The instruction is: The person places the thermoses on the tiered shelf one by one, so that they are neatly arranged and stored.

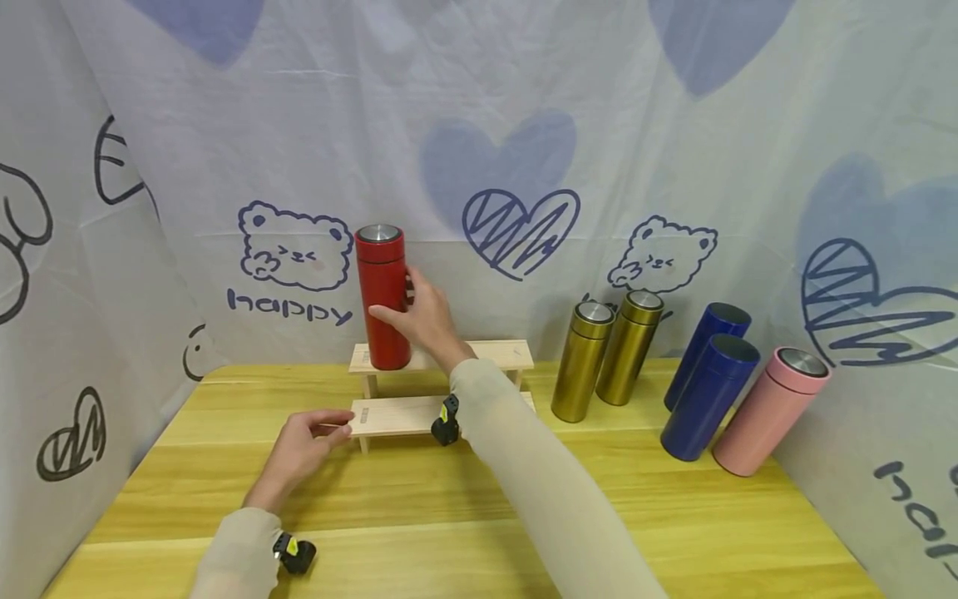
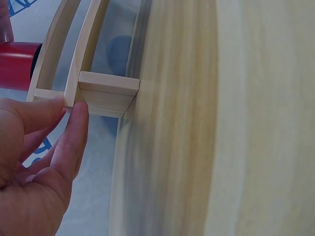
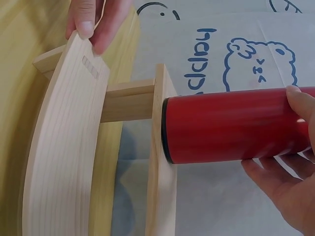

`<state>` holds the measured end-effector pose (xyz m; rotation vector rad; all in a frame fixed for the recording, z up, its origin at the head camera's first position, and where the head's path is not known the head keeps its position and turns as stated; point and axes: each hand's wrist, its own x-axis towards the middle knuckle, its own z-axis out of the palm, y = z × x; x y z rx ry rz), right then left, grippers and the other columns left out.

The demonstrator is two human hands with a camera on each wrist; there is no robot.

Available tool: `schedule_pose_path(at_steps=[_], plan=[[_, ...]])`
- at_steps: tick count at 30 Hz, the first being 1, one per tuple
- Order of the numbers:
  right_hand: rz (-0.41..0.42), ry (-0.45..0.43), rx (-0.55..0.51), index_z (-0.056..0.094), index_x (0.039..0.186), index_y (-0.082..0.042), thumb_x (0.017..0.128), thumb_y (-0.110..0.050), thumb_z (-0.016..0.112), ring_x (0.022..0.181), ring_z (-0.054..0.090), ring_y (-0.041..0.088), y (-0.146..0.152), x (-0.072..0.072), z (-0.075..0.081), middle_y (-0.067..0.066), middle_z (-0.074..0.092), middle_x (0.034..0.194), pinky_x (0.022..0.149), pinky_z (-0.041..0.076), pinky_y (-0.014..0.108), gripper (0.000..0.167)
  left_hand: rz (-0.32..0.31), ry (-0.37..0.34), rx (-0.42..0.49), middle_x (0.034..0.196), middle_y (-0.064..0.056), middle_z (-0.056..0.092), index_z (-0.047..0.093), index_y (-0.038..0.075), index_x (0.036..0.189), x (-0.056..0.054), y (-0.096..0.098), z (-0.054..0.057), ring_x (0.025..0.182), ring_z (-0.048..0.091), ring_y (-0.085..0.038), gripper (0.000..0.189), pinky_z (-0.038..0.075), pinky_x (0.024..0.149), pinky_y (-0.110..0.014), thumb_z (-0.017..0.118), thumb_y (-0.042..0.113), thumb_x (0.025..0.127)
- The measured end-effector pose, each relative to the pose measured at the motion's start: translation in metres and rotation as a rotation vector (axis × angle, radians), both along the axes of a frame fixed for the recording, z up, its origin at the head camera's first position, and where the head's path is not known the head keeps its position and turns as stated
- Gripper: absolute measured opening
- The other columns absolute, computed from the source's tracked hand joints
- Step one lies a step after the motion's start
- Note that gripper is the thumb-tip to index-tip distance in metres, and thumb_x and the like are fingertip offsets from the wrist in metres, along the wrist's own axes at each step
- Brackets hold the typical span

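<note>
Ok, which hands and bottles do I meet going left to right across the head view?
Left hand, red bottle, right hand, front gold bottle, rear gold bottle, pair of blue bottles, pink bottle.

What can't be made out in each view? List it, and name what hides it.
Head: a stretch of the lower shelf, behind the right sleeve.
Head: the lower right side of the rear blue bottle, behind the front blue bottle.
Head: the shelf markings, too small to read.
Right wrist: the top of the red bottle, cut off by the right edge.
</note>
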<state>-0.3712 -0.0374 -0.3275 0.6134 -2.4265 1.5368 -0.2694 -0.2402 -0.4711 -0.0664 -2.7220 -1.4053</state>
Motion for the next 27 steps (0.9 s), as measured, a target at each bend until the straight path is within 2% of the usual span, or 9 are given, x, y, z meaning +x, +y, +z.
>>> schedule_pose_path(at_steps=[15,22,27], plan=[[-0.007,-0.023,-0.009,0.041,0.156,-0.01,0.09,-0.025,0.082,0.124,0.066,0.03,0.0,0.0018,0.0,0.014,0.061,0.145,0.105,0.054,0.043,0.079,-0.002,0.003,0.002,0.131,-0.02,0.071,0.071,0.004,0.13,-0.0007,0.0003,-0.0006,0.117,0.068,-0.034,0.031,0.052,0.086,-0.025,0.066,0.013,0.101],[0.002,-0.093,-0.034,0.031,0.161,-0.012,0.087,-0.035,0.084,0.136,0.057,0.034,0.004,0.0036,0.0024,0.015,0.053,0.155,0.11,0.05,0.05,0.094,-0.004,-0.002,0.009,0.132,-0.02,0.07,0.07,0.003,0.13,-0.0009,0.0002,-0.0015,0.118,0.067,-0.036,0.031,0.052,0.084,-0.022,0.065,0.012,0.101],[0.012,-0.113,-0.053,0.029,0.161,-0.012,0.087,-0.036,0.084,0.142,0.051,0.039,0.0094,0.0055,0.0049,0.016,0.048,0.158,0.113,0.047,0.053,0.095,-0.002,0.004,0.011,0.131,-0.02,0.07,0.071,0.003,0.13,-0.0015,0.0,-0.0014,0.119,0.067,-0.036,0.03,0.052,0.083,-0.021,0.065,0.012,0.101]])
